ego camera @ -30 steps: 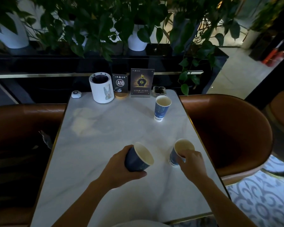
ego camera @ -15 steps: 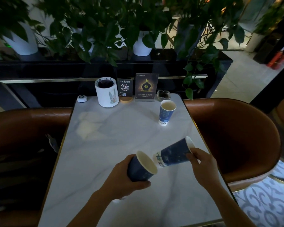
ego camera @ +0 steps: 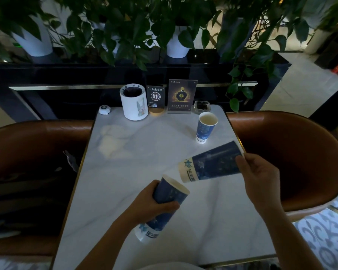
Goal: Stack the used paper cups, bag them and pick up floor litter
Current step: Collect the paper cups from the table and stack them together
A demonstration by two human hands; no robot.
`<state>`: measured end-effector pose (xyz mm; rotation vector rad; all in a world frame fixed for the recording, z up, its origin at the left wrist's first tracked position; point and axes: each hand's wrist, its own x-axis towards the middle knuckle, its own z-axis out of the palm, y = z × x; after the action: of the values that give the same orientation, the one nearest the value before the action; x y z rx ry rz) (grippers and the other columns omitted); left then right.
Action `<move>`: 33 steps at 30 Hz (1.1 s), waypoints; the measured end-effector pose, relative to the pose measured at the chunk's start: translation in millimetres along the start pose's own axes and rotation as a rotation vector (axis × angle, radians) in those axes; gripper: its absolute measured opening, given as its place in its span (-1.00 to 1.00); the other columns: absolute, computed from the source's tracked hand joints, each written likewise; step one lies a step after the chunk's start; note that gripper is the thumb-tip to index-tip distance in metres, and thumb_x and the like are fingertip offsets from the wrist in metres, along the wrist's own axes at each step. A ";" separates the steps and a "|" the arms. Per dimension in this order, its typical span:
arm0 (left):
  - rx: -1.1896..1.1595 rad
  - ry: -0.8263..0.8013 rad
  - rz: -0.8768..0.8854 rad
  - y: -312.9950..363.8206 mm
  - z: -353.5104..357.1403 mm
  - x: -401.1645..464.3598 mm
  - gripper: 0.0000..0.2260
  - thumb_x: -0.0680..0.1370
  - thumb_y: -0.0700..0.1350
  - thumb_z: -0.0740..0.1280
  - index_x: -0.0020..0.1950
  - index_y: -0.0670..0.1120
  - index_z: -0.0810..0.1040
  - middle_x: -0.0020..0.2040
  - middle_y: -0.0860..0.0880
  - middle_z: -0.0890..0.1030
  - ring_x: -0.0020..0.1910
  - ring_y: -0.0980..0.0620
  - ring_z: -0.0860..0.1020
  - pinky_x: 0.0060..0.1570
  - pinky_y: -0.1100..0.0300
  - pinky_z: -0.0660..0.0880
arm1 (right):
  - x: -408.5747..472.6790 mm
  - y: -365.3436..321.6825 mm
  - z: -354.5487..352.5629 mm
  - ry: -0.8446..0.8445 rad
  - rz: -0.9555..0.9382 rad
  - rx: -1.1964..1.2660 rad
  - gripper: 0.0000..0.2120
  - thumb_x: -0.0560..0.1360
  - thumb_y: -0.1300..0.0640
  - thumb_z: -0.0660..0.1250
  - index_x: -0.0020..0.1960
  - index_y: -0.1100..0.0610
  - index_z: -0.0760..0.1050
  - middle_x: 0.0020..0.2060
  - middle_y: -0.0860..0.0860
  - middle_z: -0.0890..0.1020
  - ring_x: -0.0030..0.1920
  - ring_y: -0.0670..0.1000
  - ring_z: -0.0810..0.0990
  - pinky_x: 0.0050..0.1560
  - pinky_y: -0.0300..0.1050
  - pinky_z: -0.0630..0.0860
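My left hand (ego camera: 150,205) grips a blue paper cup (ego camera: 165,207), tilted with its open mouth pointing up and to the right, above the white marble table (ego camera: 129,168). In my right hand (ego camera: 259,176) is a second blue paper cup (ego camera: 211,162), held by its rim end and lying nearly sideways, its white base aimed at the first cup's mouth. A small gap separates the two cups. A third blue cup (ego camera: 205,126) stands upright at the far right of the table.
At the table's far edge stand a white cylindrical holder (ego camera: 133,102), an A10 table sign (ego camera: 155,98), a menu card (ego camera: 181,96), a glass ashtray (ego camera: 202,107) and a call button (ego camera: 104,109). Brown leather chairs (ego camera: 293,152) flank both sides. Potted plants (ego camera: 176,39) hang behind.
My right hand lifted its cup off the table and tipped it sideways, base toward the left cup. My left hand tilted its cup's mouth further up.
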<state>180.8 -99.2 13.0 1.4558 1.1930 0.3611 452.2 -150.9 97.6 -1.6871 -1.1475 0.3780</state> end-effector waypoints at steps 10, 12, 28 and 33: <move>-0.133 -0.085 0.006 4.9 7.4 -6.5 -0.45 0.27 0.26 0.48 0.20 0.10 0.56 0.09 0.02 0.73 0.01 0.06 0.70 0.10 -0.05 0.63 | 1.0 -16.1 24.2 -0.137 -0.020 0.031 -0.87 0.57 0.13 0.25 -0.09 0.05 0.56 -0.26 -0.17 0.62 -0.18 -0.31 0.62 -0.30 -0.47 0.53; -0.144 -0.093 0.008 4.8 8.8 -7.8 -0.47 0.28 0.28 0.46 0.20 0.15 0.53 0.12 0.05 0.71 0.04 0.07 0.70 0.12 -0.03 0.63 | 2.3 -14.5 24.7 -0.153 -0.015 0.024 -0.86 0.57 0.11 0.24 -0.09 0.05 0.57 -0.26 -0.15 0.62 -0.20 -0.22 0.64 -0.29 -0.45 0.55; 0.060 -0.110 0.116 3.4 12.9 -5.2 -0.51 0.23 0.17 0.53 0.13 0.14 0.56 -0.03 0.07 0.71 -0.10 0.18 0.67 -0.14 0.28 0.59 | -9.2 -12.6 37.9 -0.562 0.202 0.032 -0.71 0.61 0.09 0.17 -0.18 0.14 0.58 -0.24 0.07 0.64 -0.20 -0.08 0.61 -0.27 -0.42 0.53; 0.061 -0.113 0.100 4.2 15.5 -4.1 -0.50 0.24 0.19 0.53 0.13 0.14 0.55 0.00 0.07 0.70 -0.07 0.13 0.68 -0.05 0.09 0.65 | -15.1 -12.7 45.3 -0.684 0.229 0.092 -0.68 0.61 0.14 0.16 -0.07 0.34 0.59 -0.26 0.06 0.64 -0.27 -0.20 0.63 -0.24 -0.38 0.56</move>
<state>193.0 -110.4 13.8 1.5722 1.0515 0.3088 406.3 -137.5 84.9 -1.6535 -1.3855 1.2008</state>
